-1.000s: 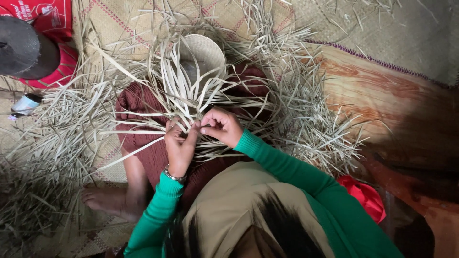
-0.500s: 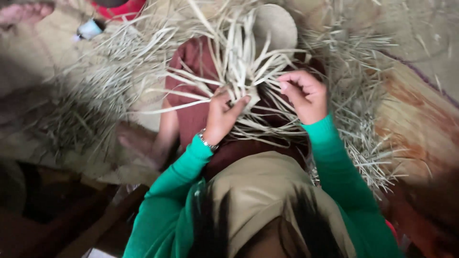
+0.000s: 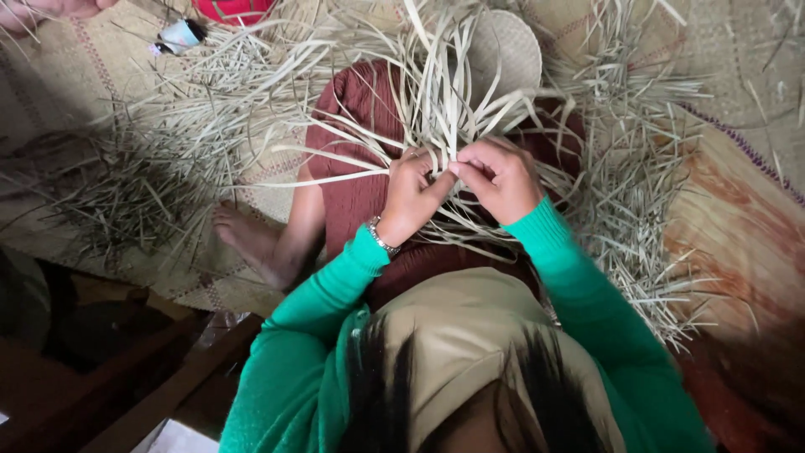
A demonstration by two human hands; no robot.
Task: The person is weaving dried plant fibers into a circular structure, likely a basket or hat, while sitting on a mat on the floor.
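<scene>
Both hands have shifted since the earlier picture: then they sat apart on the strips, and now they meet at one spot, while the view has swung so the woven disc sits higher and to the right.

The left hand [image 3: 408, 195] and right hand [image 3: 501, 178] are pressed close together just below the woven disc [image 3: 503, 52], fingertips touching. Each looks to be pinching pale flat strips [image 3: 436, 109] where these cross; the exact strands under the fingers are hidden, so I cannot tell which one each hand holds. A metal bracelet [image 3: 381, 238] sits on the left wrist, below the disc and to its left.

The disc itself is tightly woven and round, lying over the dark red skirt [image 3: 356, 168] on the person's lap. From its edge many loose strips fan outward and upward, unwoven. I judge the centre finished and the outer part barely begun, with most of the weaving left.

Left of the disc, a heap of cut scraps [image 3: 142, 176] covers the straw mat [image 3: 75, 92], and a bare foot [image 3: 247, 239] rests at its near edge. Far left of the disc, by the top edge, lies a small pale roll [image 3: 179, 35].
</scene>
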